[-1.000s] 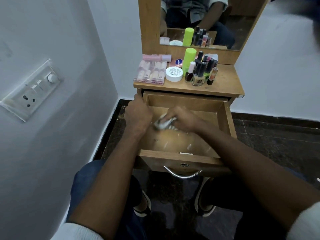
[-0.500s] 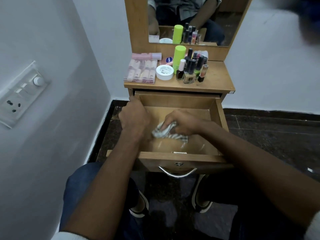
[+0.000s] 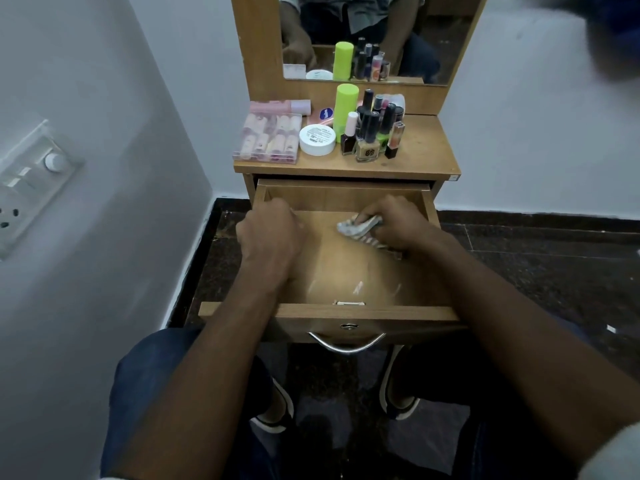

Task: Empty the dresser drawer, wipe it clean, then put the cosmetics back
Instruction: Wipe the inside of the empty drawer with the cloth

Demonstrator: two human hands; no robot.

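The drawer (image 3: pixel 363 311) of the small wooden dresser (image 3: pixel 426 150) stands pulled out, its near front carrying a curved metal handle (image 3: pixel 346 342) and a round keyhole. Inside it, the right hand (image 3: pixel 394 225) has its fingers curled tightly around a crumpled striped cloth (image 3: pixel 360 230), which lies against the drawer floor toward the far right corner. The left hand (image 3: pixel 268 233) sits at the drawer's left wall with fingers curled in; whether they grip the wall's edge cannot be told. The bare floor of the drawer shows a few pale streaks near its front.

The cosmetics stand on the dresser top, far of the drawer. At the left lies a clear case of pinkish tubes (image 3: pixel 268 138), with a pink tube (image 3: pixel 280 107) lying just beyond it. Beside the case sits a round white jar (image 3: pixel 317 140) whose lid label is printed in text too small to read. A blue oval logo (image 3: pixel 325 113) shows on a pink item behind the jar, its lettering illegible. A lime-green bottle (image 3: pixel 346 105) stands upright at the middle, next to a cluster of dark-capped nail polish bottles (image 3: pixel 372 128); the nearest beige bottle (image 3: pixel 367 150) bears a round dark emblem. A small lip gloss (image 3: pixel 394 140) leans at the cluster's right.

The mirror (image 3: pixel 377 32) above reflects the bottles. A switch panel (image 3: pixel 31 188) is on the left wall.
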